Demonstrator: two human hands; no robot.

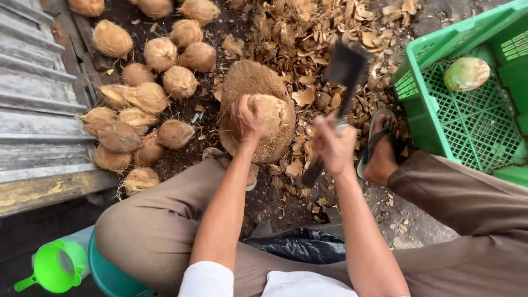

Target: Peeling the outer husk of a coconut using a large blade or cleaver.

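**Fingers Hold a Coconut and a Big Knife**

The fingers (246, 110) of the left hand (247, 120) are bent around a brown coconut (272, 113) and hold it tight. The coconut sits on top of a round wooden block (250, 82) on the ground, just in front of the person's knees. The right hand (334, 147) is closed around the handle of a big knife (345, 69). The knife is up in the air, to the right of the coconut, and its blade looks blurry. A pile of hairy coconuts (148, 96) lies to the left. Dry husk bits (308, 33) lie behind the block. A green crate (467, 110) on the right has one pale, peeled coconut (466, 73) inside.
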